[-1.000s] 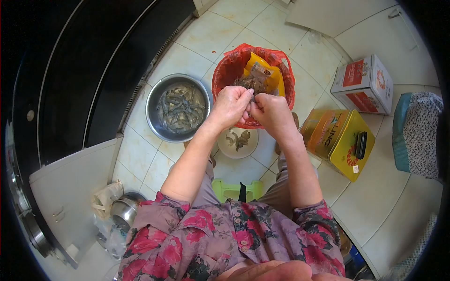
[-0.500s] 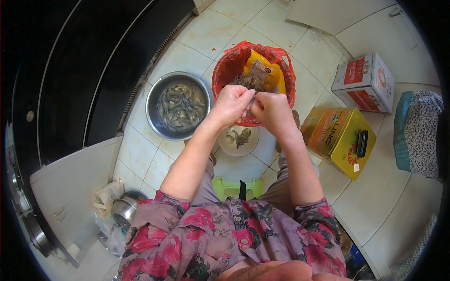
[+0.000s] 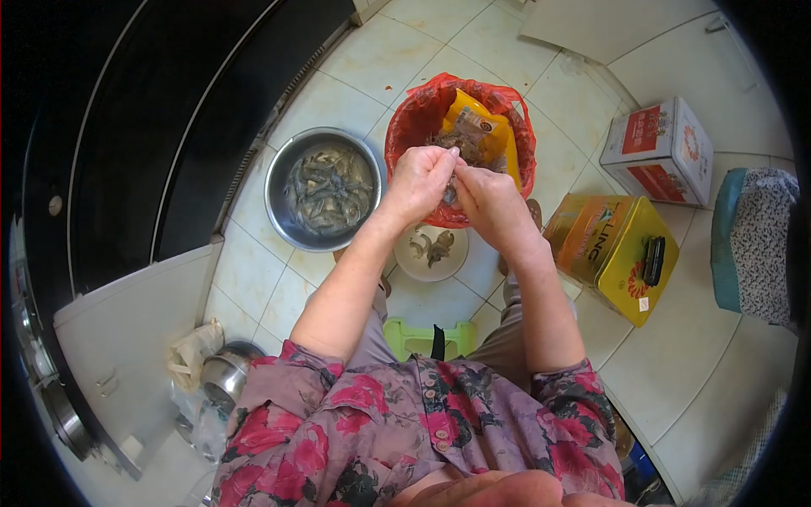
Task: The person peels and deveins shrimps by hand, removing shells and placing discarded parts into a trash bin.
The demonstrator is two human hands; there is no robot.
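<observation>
My left hand (image 3: 420, 183) and my right hand (image 3: 492, 201) meet at the fingertips above the near edge of a red-lined bin (image 3: 404, 127). Both are closed in a pinch on a small greyish shrimp (image 3: 450, 194), partly hidden by the fingers. Inside the bin lie brown shrimp scraps (image 3: 473, 149) and a yellow packet (image 3: 500, 135). To the left, a metal basin (image 3: 277, 215) holds many grey shrimp (image 3: 328, 193) in water. Just below my hands, a white bowl (image 3: 452, 266) contains several shrimp pieces (image 3: 432, 248).
A green stool (image 3: 460, 340) is between my legs. At right stand a yellow tin (image 3: 629, 283), a white and red box (image 3: 688, 160) and a cloth-covered item (image 3: 756, 245). Metal pots (image 3: 223, 377) and plastic bags (image 3: 196, 355) sit at lower left.
My fingers have shifted slightly, with the right hand's fingers straighter and a little lower. More of the greyish shrimp shows between the hands.
</observation>
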